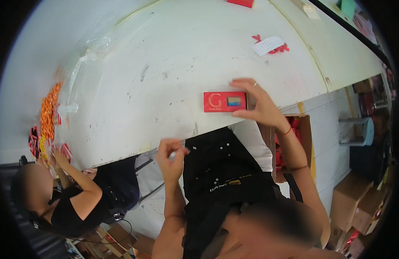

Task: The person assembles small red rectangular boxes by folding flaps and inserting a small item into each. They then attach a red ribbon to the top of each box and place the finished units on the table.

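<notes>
On the white table in front of me lies a small red box (211,108) with a gold curved design and a blue-and-tan rectangle on its top. My right hand (263,103) is at the box's right end, thumb and fingers spread apart. Its thumb is by the near edge, while the fingers stand off beyond the far edge. Just off the table's near edge, my left hand (169,162) is raised with fingers curled into a pinch. Something small and pale shows at its fingertips, too blurred to name.
A white sheet (268,45) lies over red ribbon pieces (280,49) at the far right. Another red box (241,2) is at the far edge. Leftward, a co-worker (78,194) handles items beside orange packets (49,110). An open carton (306,142) stands right of me.
</notes>
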`<control>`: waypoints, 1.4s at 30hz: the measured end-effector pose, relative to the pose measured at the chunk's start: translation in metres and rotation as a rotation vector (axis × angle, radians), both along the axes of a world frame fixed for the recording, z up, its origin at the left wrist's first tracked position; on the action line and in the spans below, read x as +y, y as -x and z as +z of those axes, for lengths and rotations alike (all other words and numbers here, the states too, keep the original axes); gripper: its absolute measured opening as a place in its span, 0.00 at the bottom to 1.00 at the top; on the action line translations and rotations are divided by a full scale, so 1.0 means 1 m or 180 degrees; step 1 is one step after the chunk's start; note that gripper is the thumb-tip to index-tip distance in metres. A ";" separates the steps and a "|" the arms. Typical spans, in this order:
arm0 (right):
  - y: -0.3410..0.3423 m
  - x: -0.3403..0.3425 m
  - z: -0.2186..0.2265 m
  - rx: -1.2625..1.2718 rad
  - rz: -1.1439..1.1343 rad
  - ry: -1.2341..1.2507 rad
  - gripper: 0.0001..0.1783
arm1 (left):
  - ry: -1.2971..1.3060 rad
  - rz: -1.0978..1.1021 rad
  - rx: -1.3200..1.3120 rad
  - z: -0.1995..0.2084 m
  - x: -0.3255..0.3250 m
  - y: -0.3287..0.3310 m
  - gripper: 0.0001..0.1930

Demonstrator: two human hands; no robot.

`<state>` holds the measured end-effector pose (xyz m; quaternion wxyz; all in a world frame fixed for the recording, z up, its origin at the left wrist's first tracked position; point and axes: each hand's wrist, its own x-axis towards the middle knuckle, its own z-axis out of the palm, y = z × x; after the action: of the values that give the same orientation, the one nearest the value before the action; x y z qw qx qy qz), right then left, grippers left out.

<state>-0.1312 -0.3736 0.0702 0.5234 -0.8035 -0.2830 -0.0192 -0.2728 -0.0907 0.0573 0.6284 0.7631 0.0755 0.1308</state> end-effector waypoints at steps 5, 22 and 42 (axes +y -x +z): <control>-0.084 -0.082 -0.016 -0.0935 -0.1533 0.0271 0.28 | -0.1311 0.0226 0.0573 -0.028 0.056 0.049 0.06; -0.178 -0.120 -0.066 -0.0792 -0.3007 0.0883 0.10 | -0.3156 -0.2153 -0.2100 -0.001 -0.100 -0.308 0.09; -0.167 -0.114 -0.057 -0.0725 -0.3047 0.0932 0.08 | -0.1218 -0.2445 0.1656 0.048 -0.205 -0.321 0.27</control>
<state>0.0356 -0.4873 0.0137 0.3039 -0.9007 0.0617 -0.3042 0.0486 -0.2958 0.1052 0.4404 0.8447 -0.0820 -0.2931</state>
